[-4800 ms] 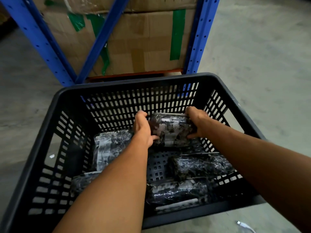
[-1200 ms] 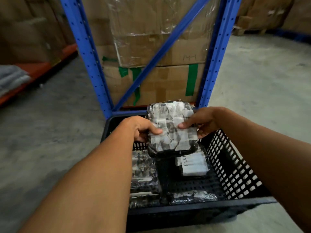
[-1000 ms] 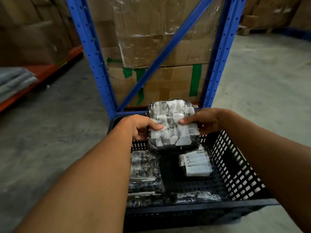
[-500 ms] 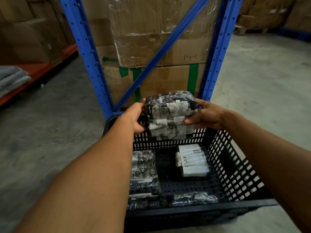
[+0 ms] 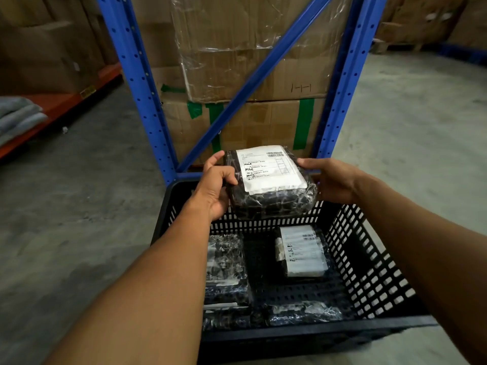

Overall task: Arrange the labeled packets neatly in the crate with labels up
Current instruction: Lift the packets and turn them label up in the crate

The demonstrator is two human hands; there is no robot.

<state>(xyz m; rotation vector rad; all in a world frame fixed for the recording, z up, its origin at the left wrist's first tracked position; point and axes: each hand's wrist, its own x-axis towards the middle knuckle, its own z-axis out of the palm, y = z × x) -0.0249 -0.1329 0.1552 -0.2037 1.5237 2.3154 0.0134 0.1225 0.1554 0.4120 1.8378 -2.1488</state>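
A black plastic-wrapped packet (image 5: pixel 268 180) with a white label facing up hangs above the far rim of the black slotted crate (image 5: pixel 369 270). My left hand (image 5: pixel 214 188) grips its left side and my right hand (image 5: pixel 329 180) grips its right side. Inside the crate, one packet (image 5: pixel 301 250) lies label up at the back right. Another packet (image 5: pixel 226 255) lies at the left with no label showing. Two more packets, one (image 5: pixel 303 313) at the front right and one (image 5: pixel 226 316) at the front left, lie along the near wall.
The crate stands on a grey concrete floor (image 5: pixel 79 206). Right behind it rises a blue rack frame (image 5: pixel 137 83) holding taped cardboard boxes (image 5: pixel 250 122). An orange shelf beam (image 5: pixel 60 104) with grey folded cloth (image 5: pixel 18 119) runs at the left.
Both hands lifted a packet out of the crate and turned it over. Its patterned side faced up before; its white label faces up now.
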